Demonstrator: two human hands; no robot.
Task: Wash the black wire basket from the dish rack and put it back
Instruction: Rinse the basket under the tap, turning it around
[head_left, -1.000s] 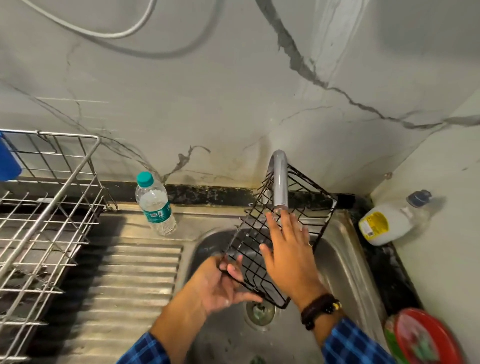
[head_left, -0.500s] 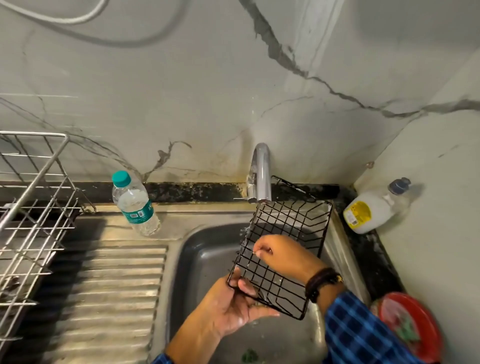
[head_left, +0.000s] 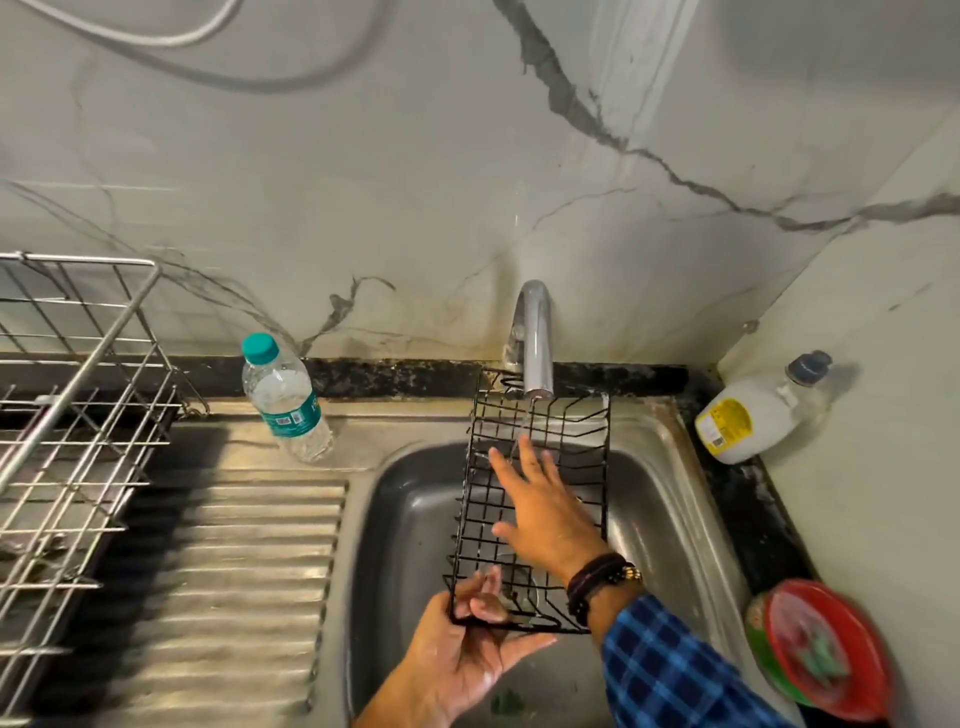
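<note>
The black wire basket (head_left: 566, 441) is held over the steel sink (head_left: 660, 499), its far end under the chrome tap (head_left: 535, 343). A thin stream of water falls from the tap onto it. My left hand (head_left: 467, 649) grips the basket's near left corner from below. My right hand (head_left: 545, 509) lies flat inside the basket, fingers spread, fingertips near the stream. The steel dish rack (head_left: 67, 415) stands at the far left on the drainboard.
A clear water bottle (head_left: 283, 400) with a teal cap stands behind the ribbed drainboard (head_left: 223, 582). A white soap bottle (head_left: 753, 415) lies in the right corner. A red and green plate (head_left: 821, 649) sits at the sink's right edge.
The basket has swung from tilted to nearly square under the tap. My right hand has opened flat and slid toward the stream. Water now runs from the tap.
</note>
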